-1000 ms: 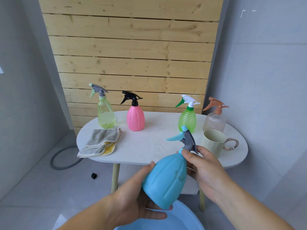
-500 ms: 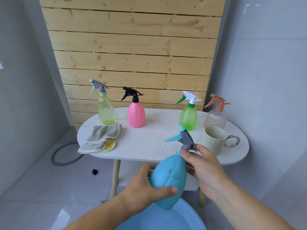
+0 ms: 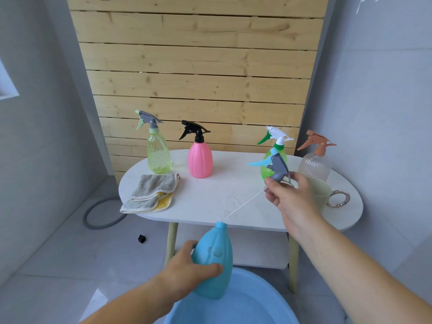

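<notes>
My left hand [image 3: 187,271] grips the body of a blue spray bottle [image 3: 215,258], held upright above a blue basin [image 3: 261,305]; its neck is uncapped. My right hand [image 3: 289,197] pinches the grey and blue trigger head [image 3: 275,168], lifted up and to the right of the bottle. The head's thin white dip tube [image 3: 243,204] runs slanting down from it to the bottle's mouth.
A white oval table [image 3: 210,197] carries a yellow-green bottle [image 3: 157,155], a pink bottle [image 3: 199,160], a green bottle [image 3: 265,167], a clear bottle with a brown trigger [image 3: 315,164], a pale cup [image 3: 321,191] and a folded grey cloth [image 3: 153,191]. A grey hose [image 3: 98,218] lies on the floor.
The trigger head has come off the blue bottle: my right hand lifted it up and right, drawing the tube out. My left hand lowered the bottle and turned it upright.
</notes>
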The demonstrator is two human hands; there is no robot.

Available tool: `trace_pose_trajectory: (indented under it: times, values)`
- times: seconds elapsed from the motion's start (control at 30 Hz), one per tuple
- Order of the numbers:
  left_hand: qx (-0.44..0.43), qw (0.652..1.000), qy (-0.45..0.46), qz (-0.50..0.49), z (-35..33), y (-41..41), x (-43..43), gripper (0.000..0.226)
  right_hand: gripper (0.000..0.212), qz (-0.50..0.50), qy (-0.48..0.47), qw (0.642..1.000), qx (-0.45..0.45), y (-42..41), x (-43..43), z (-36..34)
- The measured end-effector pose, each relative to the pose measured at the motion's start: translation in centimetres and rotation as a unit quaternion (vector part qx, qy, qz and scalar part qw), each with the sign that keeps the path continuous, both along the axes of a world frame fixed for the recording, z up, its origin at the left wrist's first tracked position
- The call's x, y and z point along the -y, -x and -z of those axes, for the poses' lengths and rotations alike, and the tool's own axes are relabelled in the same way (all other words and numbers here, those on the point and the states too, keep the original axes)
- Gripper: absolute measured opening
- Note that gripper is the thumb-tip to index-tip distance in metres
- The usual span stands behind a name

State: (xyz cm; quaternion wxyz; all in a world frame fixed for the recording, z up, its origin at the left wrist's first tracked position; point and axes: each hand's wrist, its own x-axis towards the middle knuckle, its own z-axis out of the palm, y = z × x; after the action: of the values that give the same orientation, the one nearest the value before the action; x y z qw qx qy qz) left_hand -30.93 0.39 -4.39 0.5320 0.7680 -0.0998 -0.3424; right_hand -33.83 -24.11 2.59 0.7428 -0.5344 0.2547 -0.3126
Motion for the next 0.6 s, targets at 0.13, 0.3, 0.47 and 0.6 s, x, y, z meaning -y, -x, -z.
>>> trace_pose_trajectory:
  times: [0.13, 0.3, 0.47, 0.6]
  values:
    - [0.016, 1.0, 0.019, -0.009, 0.3, -0.6, -0.5, 0.067, 0.033, -0.03, -0.056, 0.998, -0.026, -2.8, -0.2, 2.2]
    - [0.049, 0.998, 0.039, -0.003, 0.0, -0.8, -0.1, 0.076, 0.026, -0.027, -0.063, 0.99, -0.121, -5.2, -0.3, 4.5]
    - [0.065, 0.997, 0.045, -0.014, 0.1, -1.2, 0.7, 0.073, 0.026, -0.017, 0.069, 0.974, -0.217, -5.9, -0.5, 5.3]
    - [0.062, 0.997, 0.042, -0.014, 0.7, -1.4, 1.2, 0.075, 0.03, -0.034, 0.1, 0.963, -0.247, -6.2, -0.7, 5.2]
